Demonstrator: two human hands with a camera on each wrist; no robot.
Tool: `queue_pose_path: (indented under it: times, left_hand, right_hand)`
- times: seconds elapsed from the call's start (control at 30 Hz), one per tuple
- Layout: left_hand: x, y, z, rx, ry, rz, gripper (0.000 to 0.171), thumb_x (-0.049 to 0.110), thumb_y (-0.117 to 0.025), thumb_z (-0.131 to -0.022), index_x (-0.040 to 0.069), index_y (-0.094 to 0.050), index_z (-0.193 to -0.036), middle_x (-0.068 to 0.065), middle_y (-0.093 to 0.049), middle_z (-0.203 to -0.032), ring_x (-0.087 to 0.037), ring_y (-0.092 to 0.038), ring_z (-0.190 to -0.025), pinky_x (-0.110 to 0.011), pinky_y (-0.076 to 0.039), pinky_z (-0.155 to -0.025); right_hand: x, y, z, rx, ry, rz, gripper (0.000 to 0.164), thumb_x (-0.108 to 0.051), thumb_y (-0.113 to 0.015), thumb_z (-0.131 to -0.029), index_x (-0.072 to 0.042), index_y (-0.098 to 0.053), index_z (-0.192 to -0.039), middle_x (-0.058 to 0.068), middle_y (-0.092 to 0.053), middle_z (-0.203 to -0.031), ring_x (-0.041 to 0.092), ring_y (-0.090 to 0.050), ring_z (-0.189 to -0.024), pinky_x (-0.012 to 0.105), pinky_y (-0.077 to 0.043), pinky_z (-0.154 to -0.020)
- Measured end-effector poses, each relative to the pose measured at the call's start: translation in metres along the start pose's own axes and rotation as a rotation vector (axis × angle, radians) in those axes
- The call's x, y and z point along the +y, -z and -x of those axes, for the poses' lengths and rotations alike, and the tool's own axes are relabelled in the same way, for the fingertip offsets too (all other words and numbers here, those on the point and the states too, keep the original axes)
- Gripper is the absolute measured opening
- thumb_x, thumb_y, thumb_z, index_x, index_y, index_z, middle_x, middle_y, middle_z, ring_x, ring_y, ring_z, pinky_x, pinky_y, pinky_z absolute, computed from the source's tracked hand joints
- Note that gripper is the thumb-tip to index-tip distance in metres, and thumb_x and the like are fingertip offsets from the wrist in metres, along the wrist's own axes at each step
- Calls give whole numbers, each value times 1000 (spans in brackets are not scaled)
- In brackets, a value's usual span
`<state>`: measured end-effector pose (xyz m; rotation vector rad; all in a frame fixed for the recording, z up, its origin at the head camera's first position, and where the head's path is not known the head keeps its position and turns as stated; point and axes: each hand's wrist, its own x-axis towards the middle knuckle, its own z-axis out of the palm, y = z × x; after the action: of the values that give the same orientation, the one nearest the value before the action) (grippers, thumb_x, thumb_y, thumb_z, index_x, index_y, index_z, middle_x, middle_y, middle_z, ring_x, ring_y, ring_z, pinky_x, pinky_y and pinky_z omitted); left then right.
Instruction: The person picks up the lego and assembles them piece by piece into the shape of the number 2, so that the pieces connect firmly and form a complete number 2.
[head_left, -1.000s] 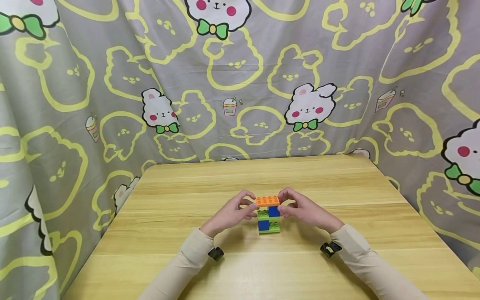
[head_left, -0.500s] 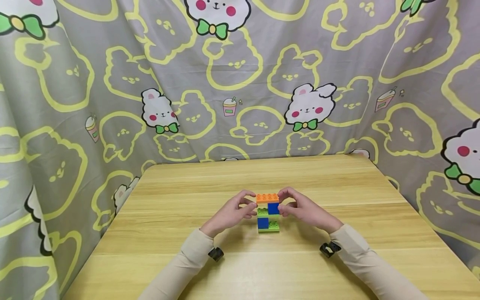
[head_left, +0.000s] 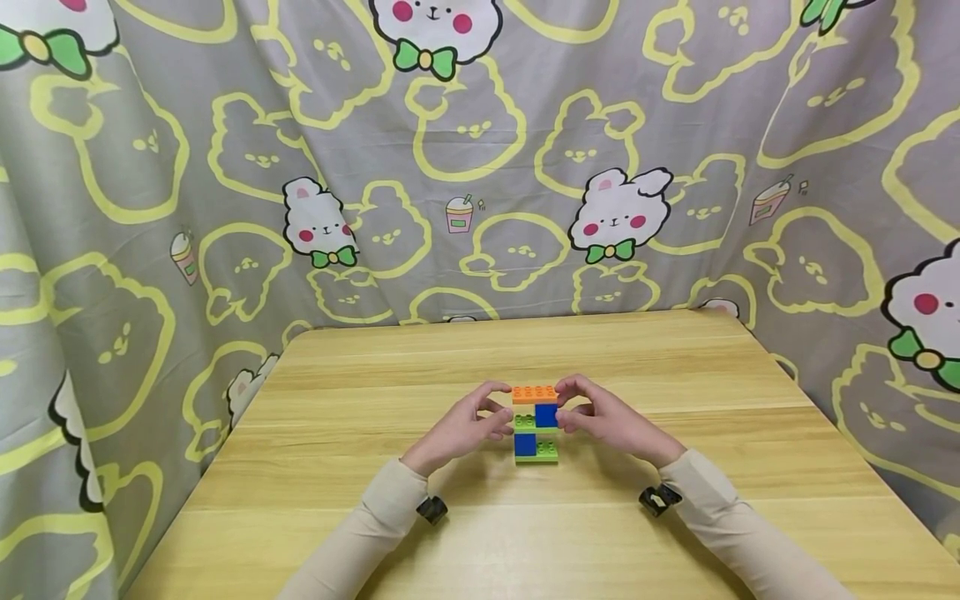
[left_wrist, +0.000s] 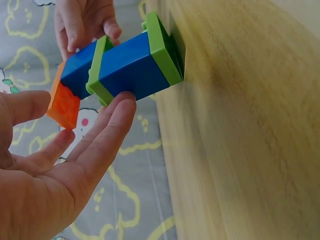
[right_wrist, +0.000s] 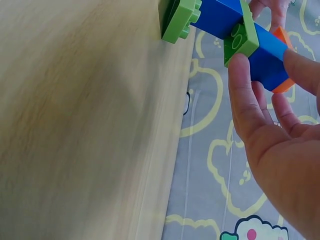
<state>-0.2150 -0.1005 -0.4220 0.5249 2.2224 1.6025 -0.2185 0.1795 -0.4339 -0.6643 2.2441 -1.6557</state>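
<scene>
A small tower of toy building bricks stands upright between my hands. An orange brick [head_left: 534, 393] caps it, over an upper blue brick [head_left: 546, 414] at the right and a thin green brick [head_left: 525, 423]. Below sit a lower blue brick [left_wrist: 135, 65] at the left and a green base brick [left_wrist: 164, 50] at the table. My left hand [head_left: 465, 422] holds the tower's left side, its thumb and fingertips around the orange end and one finger at the lower blue brick. From the right, my right hand [head_left: 603, 419] holds the upper blue brick between thumb and fingertips.
The tower stands near the middle of a wooden table [head_left: 360, 367]. A grey curtain [head_left: 517, 175] with cartoon animals hangs behind it and along both sides. Each wrist wears a black camera mount, the left one [head_left: 432, 508] and the right one [head_left: 662, 498].
The tower has shifted slightly away from me and now looks straighter; at first more of the orange top showed. Both hands have stayed almost in place around it.
</scene>
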Motion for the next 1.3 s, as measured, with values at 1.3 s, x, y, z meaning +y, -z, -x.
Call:
queue_pose_path:
  times: [1.3]
  left_hand:
    - [-6, 0, -1, -39, 46, 116, 59, 23, -58, -106, 9, -33, -158, -26, -56, -128, -35, -68, -110, -47, -59, -92]
  right_hand:
    - [0, -2, 1, -9, 3, 67, 42, -13, -47, -110, 3, -40, -148, 28, -51, -140, 34, -64, -113, 43, -58, -93]
